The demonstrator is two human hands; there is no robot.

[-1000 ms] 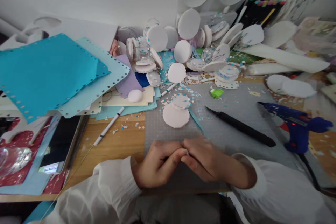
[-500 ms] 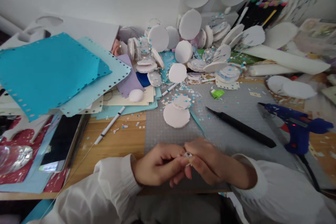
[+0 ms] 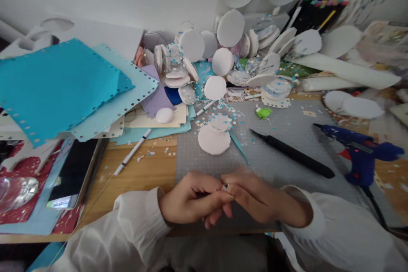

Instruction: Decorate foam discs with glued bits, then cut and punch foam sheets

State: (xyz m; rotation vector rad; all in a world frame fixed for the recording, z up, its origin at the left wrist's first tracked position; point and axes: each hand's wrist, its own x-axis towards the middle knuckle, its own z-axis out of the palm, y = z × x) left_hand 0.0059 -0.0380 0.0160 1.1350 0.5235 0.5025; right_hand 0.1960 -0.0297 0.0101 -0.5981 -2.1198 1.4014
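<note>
Holding a tiny white piece (image 3: pixel 225 187), mostly hidden, pinched narrowly between left grip (image 3: pixel 193 199) and right grip (image 3: pixel 255 195) at the frame's lower centre. Facing a disc (image 3: pixel 213 142) on the mat (image 3: pixel 191 157) at centre, with a black tool (image 3: pixel 296 154) and a glue gun (image 3: pixel 360 151) to the right. Backed by more discs (image 3: pixel 230 28) at upper centre.

Left hand (image 3: pixel 191 199) and right hand (image 3: pixel 255 197) close together, fingers (image 3: pixel 216 198) curled, forearms (image 3: pixel 138 212) angled inward

Left fingers (image 3: pixel 218 216) newly visible below thumb (image 3: pixel 214 203)
</note>
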